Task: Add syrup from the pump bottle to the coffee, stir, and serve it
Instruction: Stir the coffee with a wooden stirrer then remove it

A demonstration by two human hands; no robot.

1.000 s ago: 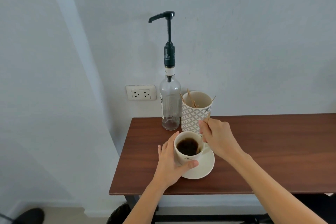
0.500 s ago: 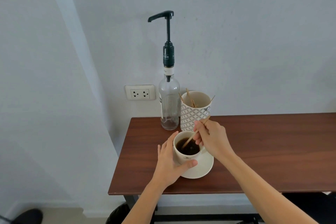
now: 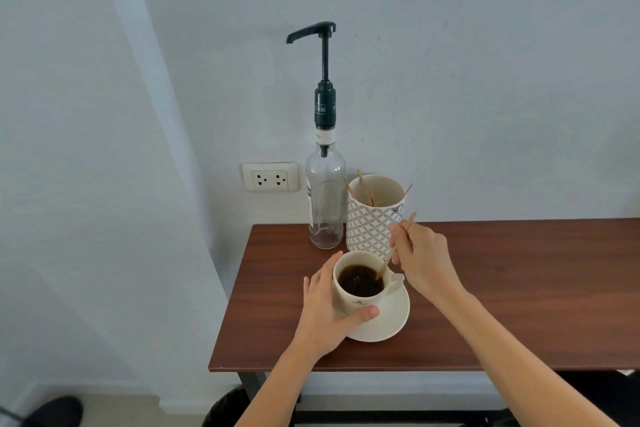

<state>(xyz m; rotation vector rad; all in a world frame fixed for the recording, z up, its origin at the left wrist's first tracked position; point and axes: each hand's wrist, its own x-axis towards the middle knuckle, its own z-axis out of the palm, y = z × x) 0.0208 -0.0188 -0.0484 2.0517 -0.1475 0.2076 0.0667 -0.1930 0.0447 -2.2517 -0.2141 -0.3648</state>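
Observation:
A cream cup of dark coffee (image 3: 360,282) stands on a cream saucer (image 3: 391,322) near the table's left front. My left hand (image 3: 327,310) wraps the cup's left side, thumb across its front. My right hand (image 3: 420,258) pinches a thin wooden stir stick (image 3: 398,246) whose lower end dips into the coffee at the cup's right rim. Behind the cup, against the wall, stands a clear glass pump bottle (image 3: 325,198) with a tall black pump head, nearly empty.
A patterned white mug (image 3: 370,229) holding several wooden sticks stands right of the bottle. The brown wooden table (image 3: 519,288) extends to the right. A wall socket (image 3: 270,177) sits left of the bottle. A dark shoe (image 3: 52,411) shows at the lower left floor.
My right hand brought the stick down into the coffee and has shifted it from the cup's middle toward the right rim. My left hand has kept its hold on the cup.

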